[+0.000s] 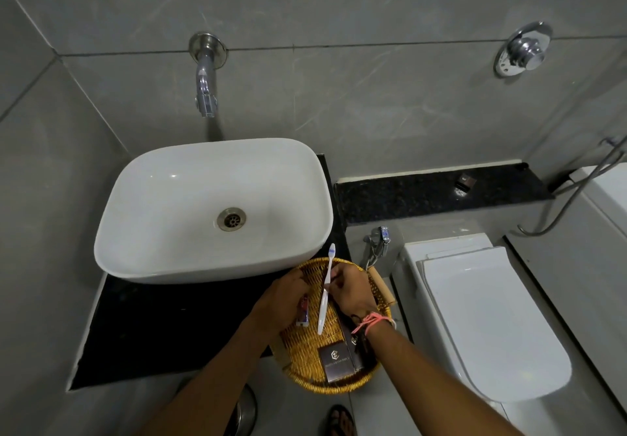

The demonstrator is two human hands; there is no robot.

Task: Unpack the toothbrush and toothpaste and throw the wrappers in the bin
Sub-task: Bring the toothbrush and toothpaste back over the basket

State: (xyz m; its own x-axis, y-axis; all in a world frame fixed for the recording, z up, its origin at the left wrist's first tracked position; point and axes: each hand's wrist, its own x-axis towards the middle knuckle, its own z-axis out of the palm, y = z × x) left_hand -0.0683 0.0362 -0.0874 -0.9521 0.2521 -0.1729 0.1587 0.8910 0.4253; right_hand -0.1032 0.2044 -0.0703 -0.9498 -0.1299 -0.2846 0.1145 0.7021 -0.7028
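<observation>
The right hand [351,291] is pinching a white toothbrush [324,295] by mid-handle, bristles toward the basin [210,211]. The left hand [283,300] is curling its fingers [298,286] around a small toothpaste tube [303,312]. Both are hovering over the wicker tray [339,384] on the dark worktop [163,327].

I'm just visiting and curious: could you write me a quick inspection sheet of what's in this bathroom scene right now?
Surface: black counter beneath a white basin, basin empty.
Job's things: white toothbrush, unwrapped, held above the wicker basket; small toothpaste tube at the left hand.
Clutter: dark boxes in the basket.
Hands: right hand pinches the toothbrush in its fingers; left hand on the toothpaste tube, grip partly hidden.
Cables: metal hose at far right.
Surroundings: wall tap, closed toilet, grey tiles; round metal object on the floor, possibly the bin.
</observation>
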